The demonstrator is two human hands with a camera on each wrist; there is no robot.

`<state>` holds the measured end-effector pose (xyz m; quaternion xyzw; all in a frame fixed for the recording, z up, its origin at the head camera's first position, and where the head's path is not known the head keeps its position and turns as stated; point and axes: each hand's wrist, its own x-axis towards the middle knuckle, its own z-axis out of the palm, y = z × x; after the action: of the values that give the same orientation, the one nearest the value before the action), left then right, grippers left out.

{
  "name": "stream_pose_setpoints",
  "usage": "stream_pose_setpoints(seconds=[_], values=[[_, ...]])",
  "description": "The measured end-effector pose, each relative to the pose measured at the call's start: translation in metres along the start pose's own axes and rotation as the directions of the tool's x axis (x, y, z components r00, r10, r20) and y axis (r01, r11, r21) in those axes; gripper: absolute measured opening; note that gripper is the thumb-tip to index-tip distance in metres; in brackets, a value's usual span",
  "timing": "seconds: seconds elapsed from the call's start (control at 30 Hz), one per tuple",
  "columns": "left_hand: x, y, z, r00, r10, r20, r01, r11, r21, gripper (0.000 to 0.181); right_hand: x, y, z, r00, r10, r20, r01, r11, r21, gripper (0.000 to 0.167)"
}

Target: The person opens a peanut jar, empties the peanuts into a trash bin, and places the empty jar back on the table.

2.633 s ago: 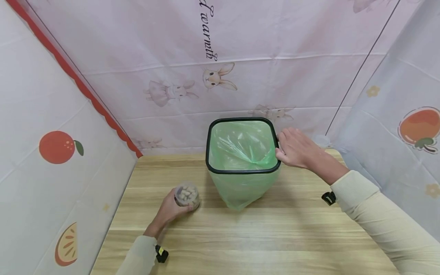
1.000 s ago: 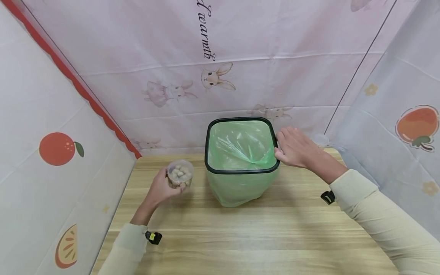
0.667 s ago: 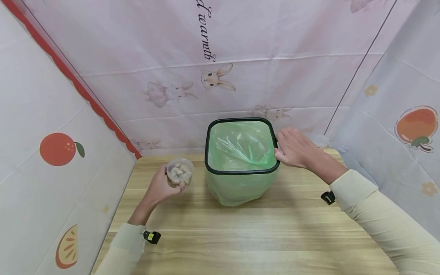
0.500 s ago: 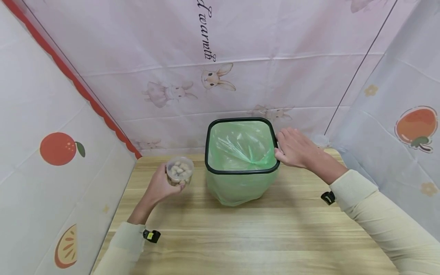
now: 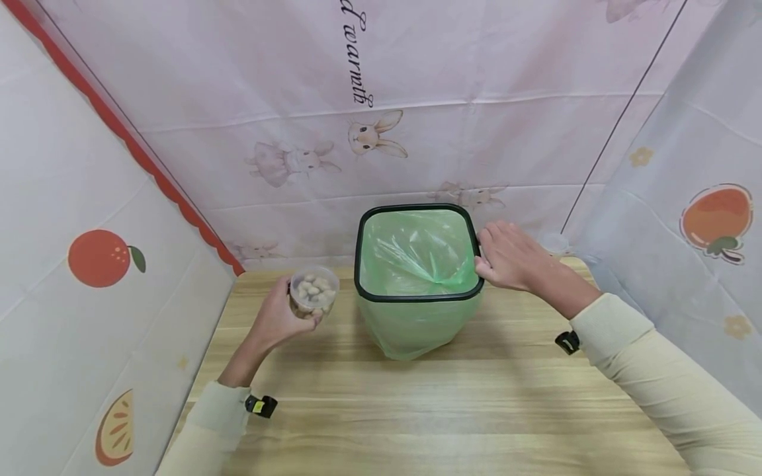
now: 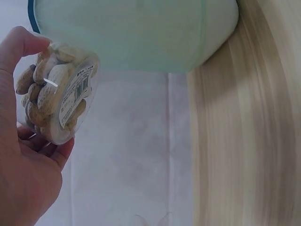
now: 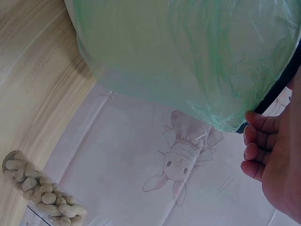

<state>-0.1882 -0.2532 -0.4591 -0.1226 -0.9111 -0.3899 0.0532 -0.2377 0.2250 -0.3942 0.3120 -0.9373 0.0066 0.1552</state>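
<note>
My left hand (image 5: 278, 318) grips a clear round tub of peanuts (image 5: 315, 291), raised off the table to the left of the bin. In the left wrist view the fingers and thumb wrap the tub (image 6: 51, 94), which is tilted and has a barcode label on its base. A bin (image 5: 417, 324) lined with a green bag stands at the table's back, a black square rim (image 5: 419, 298) around its mouth. At the rim's right side is my right hand (image 5: 512, 256); the right wrist view has its fingers (image 7: 258, 141) curled at the black rim.
Another clear container of peanuts (image 7: 47, 195) shows in the right wrist view, and a pale round lid-like thing (image 5: 556, 243) lies at the back right. The wooden table (image 5: 417, 416) meets printed cloth walls (image 5: 286, 225) at the back and sides.
My left hand has lifted the tub and moved it towards the back, slightly left; lately it has risen a little more. The bag's lower front has shifted slightly. My right hand stays at the rim.
</note>
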Motion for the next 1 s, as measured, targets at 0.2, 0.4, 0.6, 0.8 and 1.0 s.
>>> stream_pose_setpoints(seconds=[0.2, 0.4, 0.6, 0.8, 1.0], values=[[0.0, 0.01, -0.004, 0.999, 0.04, -0.014, -0.04, 0.999, -0.003, 0.094, 0.0, -0.001, -0.002, 1.0, 0.003, 0.013, -0.003, 1.0, 0.001, 0.031], [0.002, 0.022, -0.008, 0.999, 0.045, -0.016, -0.045, 0.999, 0.014, 0.095, -0.001, -0.001, -0.003, 1.0, -0.005, 0.008, 0.005, 1.0, 0.004, 0.03], [0.005, 0.033, -0.015, 0.997, 0.066, -0.027, -0.065, 0.998, 0.018, 0.097, -0.001, -0.002, -0.005, 1.0, 0.001, 0.012, -0.001, 1.0, 0.014, 0.03], [0.006, 0.041, -0.018, 0.995, 0.083, -0.046, -0.082, 0.996, 0.025, 0.098, -0.001, -0.002, -0.006, 0.999, 0.013, 0.031, -0.014, 1.0, 0.021, 0.03], [0.007, 0.049, -0.018, 0.993, 0.094, -0.069, -0.092, 0.995, 0.024, 0.098, 0.001, -0.002, -0.007, 0.999, 0.019, 0.046, -0.02, 1.0, 0.023, 0.029]])
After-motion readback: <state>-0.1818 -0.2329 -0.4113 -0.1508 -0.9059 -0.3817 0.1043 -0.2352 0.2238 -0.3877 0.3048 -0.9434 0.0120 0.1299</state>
